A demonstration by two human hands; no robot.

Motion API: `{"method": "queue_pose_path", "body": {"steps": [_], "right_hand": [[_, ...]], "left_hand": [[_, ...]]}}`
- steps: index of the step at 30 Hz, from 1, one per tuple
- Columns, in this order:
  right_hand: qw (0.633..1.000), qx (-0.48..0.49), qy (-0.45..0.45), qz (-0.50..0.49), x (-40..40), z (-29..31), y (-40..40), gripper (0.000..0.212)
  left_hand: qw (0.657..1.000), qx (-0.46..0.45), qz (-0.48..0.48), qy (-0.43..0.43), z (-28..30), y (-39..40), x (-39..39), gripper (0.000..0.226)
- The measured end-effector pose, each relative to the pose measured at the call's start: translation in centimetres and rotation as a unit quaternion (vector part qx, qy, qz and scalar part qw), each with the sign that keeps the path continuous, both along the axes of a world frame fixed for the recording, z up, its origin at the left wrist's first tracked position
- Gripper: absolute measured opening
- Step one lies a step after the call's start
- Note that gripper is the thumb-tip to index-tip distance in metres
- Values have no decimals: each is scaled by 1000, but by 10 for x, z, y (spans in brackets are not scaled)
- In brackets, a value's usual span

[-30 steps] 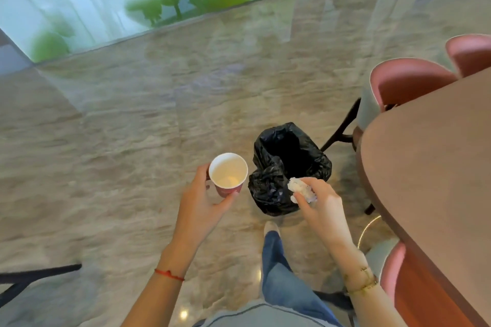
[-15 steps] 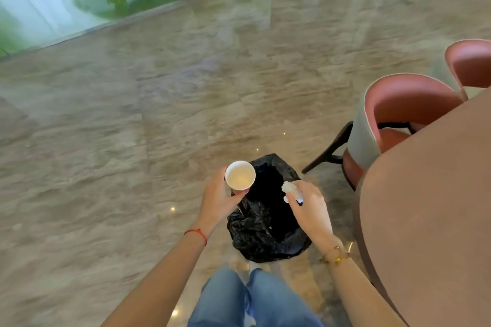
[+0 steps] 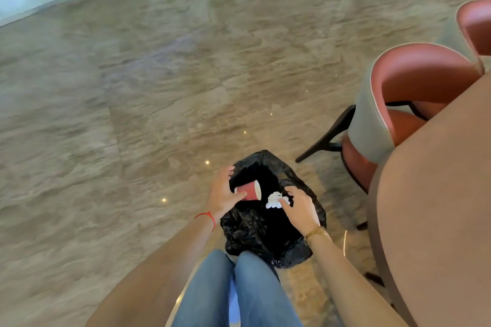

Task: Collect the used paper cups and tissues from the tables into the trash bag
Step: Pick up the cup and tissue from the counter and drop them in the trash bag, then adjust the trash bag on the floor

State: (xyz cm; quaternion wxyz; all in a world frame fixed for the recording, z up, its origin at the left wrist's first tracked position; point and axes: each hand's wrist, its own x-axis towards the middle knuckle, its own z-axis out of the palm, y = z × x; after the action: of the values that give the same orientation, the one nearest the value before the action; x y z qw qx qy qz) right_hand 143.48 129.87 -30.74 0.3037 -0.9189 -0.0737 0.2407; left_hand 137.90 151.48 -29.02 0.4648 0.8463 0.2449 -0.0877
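A black trash bag (image 3: 255, 231) stands open on the floor in front of my knees. A red paper cup (image 3: 249, 191) lies tipped on its side over the bag's mouth, rim pointing right. My left hand (image 3: 221, 191) is beside the cup's base, with the fingers lifted off and only the thumb touching it. A crumpled white tissue (image 3: 273, 200) hangs over the bag's opening at the fingertips of my right hand (image 3: 300, 207), whose fingers are spread apart.
A brown table (image 3: 438, 207) fills the right side. Two pink chairs (image 3: 414, 103) stand at it, the nearer one just behind the bag to the right. Polished stone floor (image 3: 132, 114) stretches to the left and ahead. A glass wall with plants is at the far top left.
I have bent down closer to the bag. My left hand tipped the upright cup onto its side over the opening and loosened its hold. My right hand opened around the tissue.
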Motion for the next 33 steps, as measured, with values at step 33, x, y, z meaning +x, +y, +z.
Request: {"method": "queue_pose_path", "body": {"steps": [33], "right_hand": [[956, 33, -285, -61, -113, 224, -63, 43]], "left_hand": [[947, 225, -142, -182, 228, 13, -105, 47]]}}
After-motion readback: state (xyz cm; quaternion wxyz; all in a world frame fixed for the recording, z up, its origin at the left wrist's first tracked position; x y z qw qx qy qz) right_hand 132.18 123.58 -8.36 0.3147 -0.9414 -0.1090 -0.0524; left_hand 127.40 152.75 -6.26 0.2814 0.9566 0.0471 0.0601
